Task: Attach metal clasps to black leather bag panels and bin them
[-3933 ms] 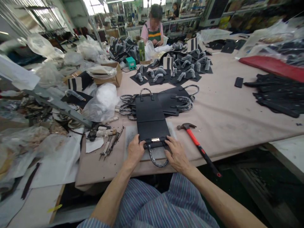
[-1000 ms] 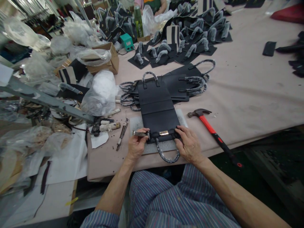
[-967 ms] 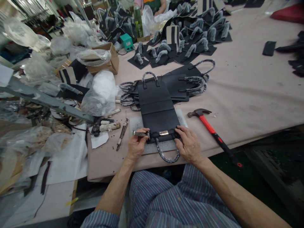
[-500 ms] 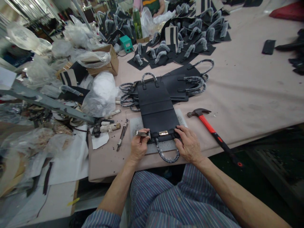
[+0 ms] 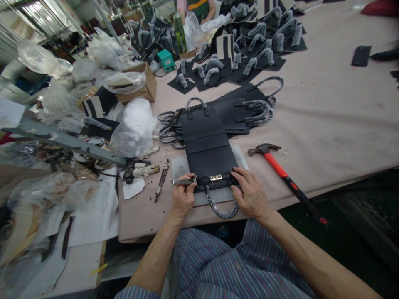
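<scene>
A black leather bag panel (image 5: 207,137) lies flat in front of me, with a gold-coloured metal plate (image 5: 215,178) on the strap across its near end. A plastic-wrapped handle (image 5: 222,215) loops from that end over the table edge. My left hand (image 5: 183,199) is closed around a shiny metal tool (image 5: 181,182), whose jaw end meets the strap's left end; its exact kind is unclear. At the strap's right end, my right hand (image 5: 252,194) grips the panel's edge between thumb and fingers. Beneath the near end is a pale board (image 5: 238,155).
A claw hammer (image 5: 277,166) with a red and black handle lies to the right. More black panels (image 5: 233,108) with wrapped handles are stacked behind. Small tools (image 5: 161,182), plastic bags (image 5: 134,124) and a cardboard box (image 5: 149,83) crowd the left. A person (image 5: 202,10) is at the far side.
The metal tool in my left hand has swung slightly, its free end now reaching further left. My right hand keeps its place on the panel. The view has shifted a little.
</scene>
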Action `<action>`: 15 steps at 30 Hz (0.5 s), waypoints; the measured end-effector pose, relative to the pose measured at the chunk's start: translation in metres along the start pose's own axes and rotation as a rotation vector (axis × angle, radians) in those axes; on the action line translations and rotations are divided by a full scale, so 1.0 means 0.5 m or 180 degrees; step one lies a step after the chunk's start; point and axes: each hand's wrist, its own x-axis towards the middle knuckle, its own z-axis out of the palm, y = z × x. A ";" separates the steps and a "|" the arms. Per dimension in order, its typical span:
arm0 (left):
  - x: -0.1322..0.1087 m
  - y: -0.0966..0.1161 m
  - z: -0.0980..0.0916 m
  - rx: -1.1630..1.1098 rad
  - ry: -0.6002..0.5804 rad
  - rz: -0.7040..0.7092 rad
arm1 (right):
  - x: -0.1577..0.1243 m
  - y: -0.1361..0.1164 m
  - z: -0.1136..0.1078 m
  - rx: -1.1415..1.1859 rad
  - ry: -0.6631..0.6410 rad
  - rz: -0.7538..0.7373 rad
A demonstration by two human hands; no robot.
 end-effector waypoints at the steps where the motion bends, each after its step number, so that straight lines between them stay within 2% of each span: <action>1: 0.000 0.000 0.000 0.0013 -0.0008 0.0005 | 0.000 0.000 0.000 0.0004 -0.0006 0.0004; 8: -0.001 -0.011 0.006 0.0131 0.0048 0.0371 | 0.000 -0.001 -0.001 -0.0027 -0.0046 0.0043; 15: 0.006 -0.020 0.008 0.0027 -0.0092 0.0620 | 0.002 -0.002 -0.001 -0.0073 -0.0034 0.0006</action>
